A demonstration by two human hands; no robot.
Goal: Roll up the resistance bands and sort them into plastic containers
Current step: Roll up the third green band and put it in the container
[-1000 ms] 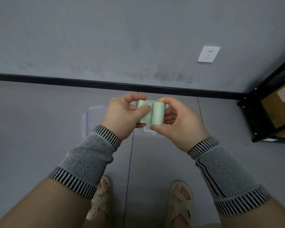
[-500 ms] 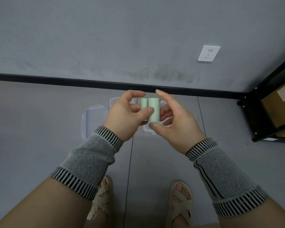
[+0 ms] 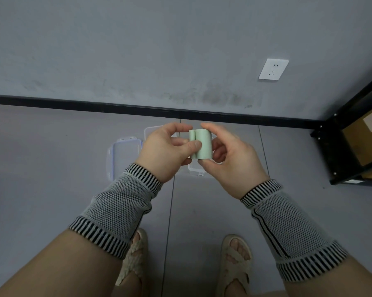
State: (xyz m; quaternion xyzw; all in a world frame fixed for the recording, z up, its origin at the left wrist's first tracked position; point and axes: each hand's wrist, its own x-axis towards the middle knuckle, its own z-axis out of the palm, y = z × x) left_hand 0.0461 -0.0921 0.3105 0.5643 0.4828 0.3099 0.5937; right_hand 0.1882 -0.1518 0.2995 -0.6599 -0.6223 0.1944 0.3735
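Observation:
A pale green resistance band [image 3: 203, 144], rolled into a short thick roll, is held upright in front of me between both hands. My left hand [image 3: 166, 150] pinches its left side with thumb and fingers. My right hand [image 3: 229, 156] grips its right side, thumb under the roll and index finger over its top. On the floor beneath the hands lie clear plastic containers [image 3: 194, 170], mostly hidden. A clear lid with a bluish rim [image 3: 125, 153] lies to their left.
A grey wall with a black baseboard [image 3: 137, 109] and a white socket [image 3: 273, 69] stands ahead. A black metal shelf [image 3: 330, 146] holding a cardboard box [image 3: 365, 136] is at the right. My sandalled feet [image 3: 236, 260] stand on the grey floor below.
The band has been wound tighter, from two side-by-side rolls to one thick roll with a narrow strip at its left. Both hands stayed at about the same place.

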